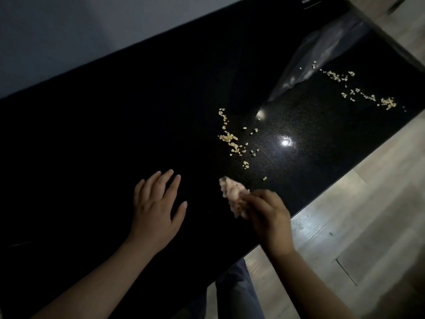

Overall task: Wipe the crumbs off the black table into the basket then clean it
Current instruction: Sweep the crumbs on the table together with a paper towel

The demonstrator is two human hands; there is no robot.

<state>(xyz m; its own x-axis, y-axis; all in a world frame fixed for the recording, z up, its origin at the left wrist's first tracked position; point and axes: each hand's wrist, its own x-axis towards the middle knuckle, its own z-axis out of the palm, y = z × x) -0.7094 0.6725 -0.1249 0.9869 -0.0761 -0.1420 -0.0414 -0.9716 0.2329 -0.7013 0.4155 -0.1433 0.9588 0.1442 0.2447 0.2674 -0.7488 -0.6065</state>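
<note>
- one crumb patch point(231, 139) lies on the table point(115, 134), beyond the cloth point(232, 198).
- a second crumb patch point(368, 94) lies further right, beside the plastic bag point(322, 50).

The black bench point(115, 134) looks like polished stone, glossy and finely speckled, mirroring two lamps. A clear plastic bag point(322, 54) lies thin and shiny. The cloth point(232, 194) looks soft and nubbly. The floor point(345, 203) is matt wood-grain plank.

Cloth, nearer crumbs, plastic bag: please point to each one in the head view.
cloth point(232, 197): head view, its crumpled middle.
nearer crumbs point(228, 137): head view, the densest cluster.
plastic bag point(322, 49): head view, its clear middle.
</note>
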